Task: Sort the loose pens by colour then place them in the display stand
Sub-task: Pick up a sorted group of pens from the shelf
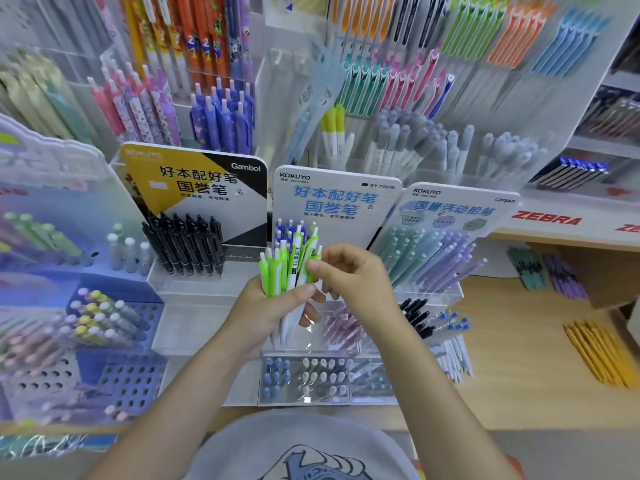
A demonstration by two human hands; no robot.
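My left hand (266,311) grips a bundle of green-and-white pens (280,271) upright, in front of the white KOKUYO display stand (337,202). My right hand (349,275) pinches the top of one green pen at the right side of the bundle. Behind the bundle, blue-and-white pens (287,230) stand in that stand's clear tray. The lower ends of the held pens reach down past my left palm over a clear compartment (311,341).
Black pens (187,244) fill the Gambol stand on the left. Pastel pens (433,258) fill the stand on the right. A blue perforated holder (135,382) sits lower left, small clear boxes (304,379) below my hands, yellow pens (599,351) on the wooden shelf at right.
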